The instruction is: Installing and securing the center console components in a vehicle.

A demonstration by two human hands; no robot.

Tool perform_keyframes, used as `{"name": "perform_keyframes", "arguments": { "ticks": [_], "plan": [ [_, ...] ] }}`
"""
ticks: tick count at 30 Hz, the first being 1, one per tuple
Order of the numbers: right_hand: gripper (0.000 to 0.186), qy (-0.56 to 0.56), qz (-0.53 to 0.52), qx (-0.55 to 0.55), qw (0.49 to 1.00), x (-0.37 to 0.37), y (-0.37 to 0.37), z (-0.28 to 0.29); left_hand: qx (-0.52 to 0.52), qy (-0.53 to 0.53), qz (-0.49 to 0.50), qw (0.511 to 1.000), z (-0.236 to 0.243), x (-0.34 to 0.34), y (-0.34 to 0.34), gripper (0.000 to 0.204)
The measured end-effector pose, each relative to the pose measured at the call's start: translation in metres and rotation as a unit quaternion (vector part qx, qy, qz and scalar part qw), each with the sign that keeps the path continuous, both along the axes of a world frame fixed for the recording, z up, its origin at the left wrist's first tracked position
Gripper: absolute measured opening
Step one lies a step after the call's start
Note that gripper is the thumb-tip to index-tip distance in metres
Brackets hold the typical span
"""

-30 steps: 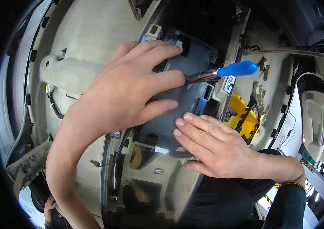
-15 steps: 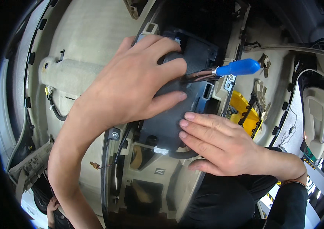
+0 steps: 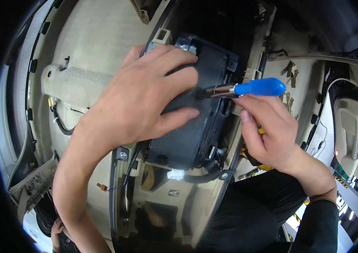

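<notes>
My left hand (image 3: 149, 90) lies over a flat black box (image 3: 179, 145) in the central channel of a car's stripped interior. Its fingers are spread, and thumb and index finger lie on either side of a tool's dark tip. That tool, a driver with a blue handle (image 3: 261, 87) and a shiny metal shaft (image 3: 219, 91), points from the box towards the right. My right hand (image 3: 271, 130) is bent beneath the blue handle, beside the box's right edge. Its fingertips are partly hidden there, and whatever they pinch does not show.
A white connector (image 3: 175, 174) on a black cable sits at the box's near edge. Bolted metal rails flank the channel. Beige carpet (image 3: 86, 42) covers the floor, with a loose brown plug (image 3: 101, 187) on the left. Yellow material (image 3: 264, 168) lies under my right wrist.
My right hand has left the box's surface and moved up and right, under the blue handle. The box and left hand appear slightly further left; the handle sits lower in the picture.
</notes>
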State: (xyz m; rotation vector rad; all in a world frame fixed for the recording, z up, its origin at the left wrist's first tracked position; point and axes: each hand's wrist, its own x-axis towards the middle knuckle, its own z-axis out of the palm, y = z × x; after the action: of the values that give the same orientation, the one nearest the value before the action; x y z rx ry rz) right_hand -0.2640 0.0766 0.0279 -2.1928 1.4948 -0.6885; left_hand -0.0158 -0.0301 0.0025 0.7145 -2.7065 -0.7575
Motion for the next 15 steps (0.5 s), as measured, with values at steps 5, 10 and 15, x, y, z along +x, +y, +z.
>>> {"name": "perform_keyframes", "arguments": {
  "ticks": [5,10,15],
  "plan": [
    [0.031,-0.003,0.013,-0.011,1.000,-0.001,-0.007,-0.006,0.014,-0.002,0.012,1.000,0.002,-0.002,0.001,0.045],
    [0.035,0.006,0.062,-0.017,0.998,0.006,-0.011,-0.019,0.003,0.000,0.040,0.999,0.004,-0.001,0.009,0.043],
    [0.037,0.010,0.071,-0.038,0.997,-0.001,-0.012,-0.021,0.044,0.014,0.008,0.999,0.003,0.003,0.000,0.054]
  ]
}}
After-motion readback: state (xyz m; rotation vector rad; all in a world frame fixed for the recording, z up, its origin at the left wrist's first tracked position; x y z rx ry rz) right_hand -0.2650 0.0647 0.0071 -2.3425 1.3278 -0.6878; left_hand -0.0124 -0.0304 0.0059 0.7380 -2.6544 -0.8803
